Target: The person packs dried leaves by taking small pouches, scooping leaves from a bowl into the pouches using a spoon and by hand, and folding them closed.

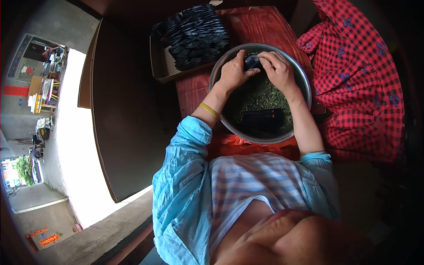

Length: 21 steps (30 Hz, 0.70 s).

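Note:
A metal basin [304,84] holds dried green leaf bits [265,96]. Over its far part, my left hand [235,70] grips a small dark packet [251,62] from the left side. The fingers of my right hand [277,70] are closed at the packet's upper right end, by its opening. Another dark packet or bundle [263,118] lies on the leaves in the near part of the basin. Behind and left of the basin, a cardboard box [160,66] holds many dark packets [196,35] stacked in rows.
The basin stands on a red wood-patterned table [260,26]. Red plastic [229,145] shows at its near edge. Red and black checked cloth [353,84] hangs at the right. A large dark cardboard panel [132,110] stands at the left, with a bright yard beyond.

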{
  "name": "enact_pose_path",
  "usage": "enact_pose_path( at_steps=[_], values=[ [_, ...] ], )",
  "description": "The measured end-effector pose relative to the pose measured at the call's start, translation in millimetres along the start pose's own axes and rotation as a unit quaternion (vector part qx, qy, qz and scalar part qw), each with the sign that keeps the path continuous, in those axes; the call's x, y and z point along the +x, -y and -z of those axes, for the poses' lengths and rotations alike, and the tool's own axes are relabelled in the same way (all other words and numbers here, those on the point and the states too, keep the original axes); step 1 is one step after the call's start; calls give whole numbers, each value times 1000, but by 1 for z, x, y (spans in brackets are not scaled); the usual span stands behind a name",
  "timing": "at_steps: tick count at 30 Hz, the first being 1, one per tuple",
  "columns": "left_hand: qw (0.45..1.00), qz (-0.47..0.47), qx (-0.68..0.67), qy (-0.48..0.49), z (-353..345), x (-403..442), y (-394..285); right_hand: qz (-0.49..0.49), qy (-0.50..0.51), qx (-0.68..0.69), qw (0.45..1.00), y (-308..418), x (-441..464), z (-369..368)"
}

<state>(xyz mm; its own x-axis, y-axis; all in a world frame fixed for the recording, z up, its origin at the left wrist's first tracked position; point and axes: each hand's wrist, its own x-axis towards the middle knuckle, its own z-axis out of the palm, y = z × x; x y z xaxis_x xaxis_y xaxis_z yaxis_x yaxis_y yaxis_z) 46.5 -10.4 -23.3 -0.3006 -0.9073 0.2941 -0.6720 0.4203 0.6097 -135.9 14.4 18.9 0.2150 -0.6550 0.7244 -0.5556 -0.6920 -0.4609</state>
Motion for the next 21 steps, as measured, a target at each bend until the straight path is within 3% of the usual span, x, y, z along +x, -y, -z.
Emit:
enact_pose_path(
  at_steps=[5,9,13,16,17,19,21],
  values=[
    [1000,2,-6,-7,0,0,2,26,-55,-57,996,0,3,8],
    [999,14,2,-31,2,0,1,-52,-103,-56,992,-14,-3,5],
    [995,51,-19,-78,4,0,-2,-118,-31,-83,989,-23,-10,-2],
    [995,56,-31,-80,7,1,-3,-160,164,-130,965,-11,-20,-18],
    [994,58,-37,-83,7,0,-4,-162,164,-131,964,-15,-30,-29],
    [994,56,-39,-83,5,1,-4,-153,331,-85,927,-27,-50,-52],
    [994,57,-37,-89,6,1,-3,-169,323,-55,930,-23,-47,-52]
  ],
)
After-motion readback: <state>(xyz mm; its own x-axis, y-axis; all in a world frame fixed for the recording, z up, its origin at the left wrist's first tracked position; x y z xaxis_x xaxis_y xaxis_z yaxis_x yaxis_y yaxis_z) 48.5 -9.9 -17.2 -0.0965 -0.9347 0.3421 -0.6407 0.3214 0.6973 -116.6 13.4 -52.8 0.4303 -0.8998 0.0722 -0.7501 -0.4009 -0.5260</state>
